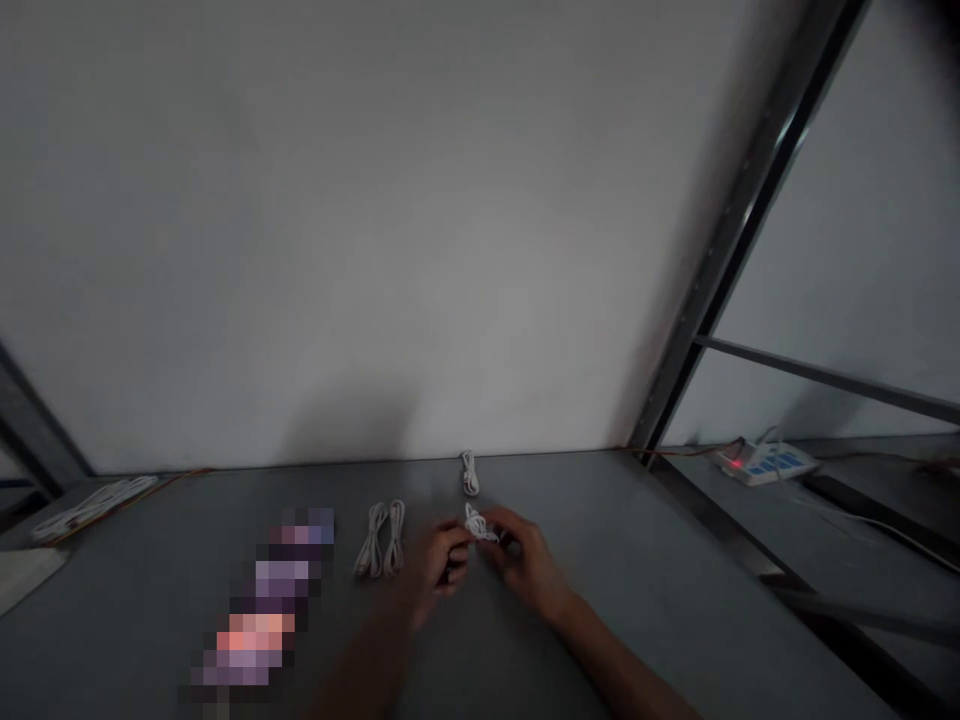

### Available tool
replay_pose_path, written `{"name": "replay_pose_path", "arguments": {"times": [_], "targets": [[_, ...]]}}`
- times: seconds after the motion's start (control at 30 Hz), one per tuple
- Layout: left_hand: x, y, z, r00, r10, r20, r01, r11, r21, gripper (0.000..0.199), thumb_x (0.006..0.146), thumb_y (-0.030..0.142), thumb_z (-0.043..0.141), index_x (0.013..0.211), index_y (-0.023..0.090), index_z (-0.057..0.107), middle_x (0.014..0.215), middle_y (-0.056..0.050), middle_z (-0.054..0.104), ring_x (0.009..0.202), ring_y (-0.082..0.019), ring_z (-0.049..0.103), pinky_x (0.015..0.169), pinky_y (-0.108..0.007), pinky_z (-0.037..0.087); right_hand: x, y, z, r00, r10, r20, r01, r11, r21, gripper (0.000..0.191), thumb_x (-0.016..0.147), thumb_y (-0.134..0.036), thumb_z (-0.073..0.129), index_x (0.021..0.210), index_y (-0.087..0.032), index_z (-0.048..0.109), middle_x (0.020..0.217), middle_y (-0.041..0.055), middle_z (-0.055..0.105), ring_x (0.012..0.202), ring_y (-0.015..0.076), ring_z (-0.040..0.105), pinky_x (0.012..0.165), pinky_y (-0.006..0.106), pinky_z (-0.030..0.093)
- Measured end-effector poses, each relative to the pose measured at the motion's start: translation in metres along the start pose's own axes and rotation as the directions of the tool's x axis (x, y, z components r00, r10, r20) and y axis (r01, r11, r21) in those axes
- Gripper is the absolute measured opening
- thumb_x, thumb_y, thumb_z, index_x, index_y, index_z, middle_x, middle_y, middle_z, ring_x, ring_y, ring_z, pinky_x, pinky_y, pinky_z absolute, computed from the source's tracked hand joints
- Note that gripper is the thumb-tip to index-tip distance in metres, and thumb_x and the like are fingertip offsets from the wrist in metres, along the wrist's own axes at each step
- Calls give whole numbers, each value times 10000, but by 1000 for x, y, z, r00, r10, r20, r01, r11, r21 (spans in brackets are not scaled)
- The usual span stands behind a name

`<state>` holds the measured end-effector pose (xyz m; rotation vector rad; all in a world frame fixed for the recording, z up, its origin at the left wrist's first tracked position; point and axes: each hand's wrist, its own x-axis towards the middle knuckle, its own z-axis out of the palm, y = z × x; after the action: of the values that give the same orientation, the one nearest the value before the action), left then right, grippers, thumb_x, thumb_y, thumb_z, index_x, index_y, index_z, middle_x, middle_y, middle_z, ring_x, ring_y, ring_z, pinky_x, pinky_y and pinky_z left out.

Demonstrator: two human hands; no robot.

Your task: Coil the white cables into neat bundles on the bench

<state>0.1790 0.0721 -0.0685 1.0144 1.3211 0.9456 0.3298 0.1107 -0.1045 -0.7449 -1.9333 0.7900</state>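
A bundled white cable is held between my two hands above the grey table. My left hand has its fingers curled and pinches the bundle's left side. From the right, my right hand grips the same bundle with thumb and fingertips. Just behind it, another coiled white cable lies near the wall. Two more bundled white cables, one beside the other, lie side by side to the left of my left hand.
A pixelated, blurred object lies at the left. White cables and a pale item are at the far left. Beyond the metal post on the right are a power strip with a red light and a dark bar.
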Motion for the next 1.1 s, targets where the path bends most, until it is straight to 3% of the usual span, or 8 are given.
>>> {"name": "replay_pose_path", "arguments": {"times": [0.13, 0.23, 0.33, 0.43, 0.53, 0.63, 0.8, 1.1], "targets": [[1, -1, 0, 991, -122, 53, 128, 985, -114, 300, 685, 476, 564, 682, 220, 408, 497, 117, 303, 362, -41, 243, 371, -188, 97, 0, 1, 1, 998, 68, 4, -68, 998, -18, 193, 808, -178, 555, 964, -185, 669, 839, 39, 669, 690, 158, 575, 630, 254, 434], [5, -3, 3, 996, -90, -7, 89, 993, -75, 310, 721, 514, 524, 709, 220, 427, 497, 109, 376, 352, -49, 312, 357, -179, 137, 0, 5, 2, 990, 138, 21, -138, 990, 1, 132, 813, -233, 571, 906, -179, 647, 718, 4, 619, 599, 132, 519, 568, 232, 401], [6, -5, 4, 991, 35, -127, -28, 998, 55, 308, 790, 517, 433, 706, 221, 434, 496, 94, 417, 340, -65, 343, 350, -189, 185, 0, 8, 3, 983, 180, 21, -181, 983, 33, 132, 825, -300, 582, 838, -172, 616, 650, -16, 564, 554, 114, 470, 533, 217, 376], [4, -3, 3, 947, 238, -217, -189, 956, 223, 260, 806, 464, 456, 789, 209, 502, 616, 58, 553, 388, -68, 412, 402, -197, 283, 1, 8, 3, 981, 196, 9, -196, 978, 73, 186, 827, -344, 593, 845, -161, 620, 692, 0, 583, 575, 115, 477, 549, 221, 392], [0, 0, 3, 892, 399, -214, -301, 876, 378, 202, 782, 369, 534, 878, 197, 585, 805, -8, 671, 525, -98, 530, 522, -223, 388, 1, 7, 2, 977, 210, 24, -211, 970, 123, 217, 829, -367, 602, 879, -159, 634, 737, 15, 612, 600, 123, 501, 577, 232, 415], [-2, 1, 5, 844, 504, -182, -366, 791, 490, 144, 790, 292, 543, 840, 192, 633, 853, -36, 701, 606, -130, 579, 601, -252, 426, 2, 7, 3, 974, 219, 54, -225, 960, 167, 260, 831, -401, 605, 909, -158, 650, 743, 21, 628, 620, 134, 527, 599, 242, 431], [-1, -2, 6, 788, 595, -157, -412, 699, 584, 139, 789, 216, 543, 849, 210, 669, 870, -34, 713, 585, -139, 570, 621, -279, 435, 3, 5, 2, 968, 235, 91, -251, 932, 263, 316, 822, -450, 616, 907, -150, 667, 759, 37, 650, 672, 161, 575, 630, 259, 456], [-1, -6, 3, 750, 648, -136, -411, 616, 672, 147, 810, 196, 525, 824, 224, 669, 815, -14, 701, 606, -145, 581, 621, -278, 434, 5, -6, 1, 947, 268, 179, -321, 844, 431, 339, 748, -465, 699, 846, -142, 671, 702, 14, 627, 619, 132, 543, 584, 235, 432]]}}
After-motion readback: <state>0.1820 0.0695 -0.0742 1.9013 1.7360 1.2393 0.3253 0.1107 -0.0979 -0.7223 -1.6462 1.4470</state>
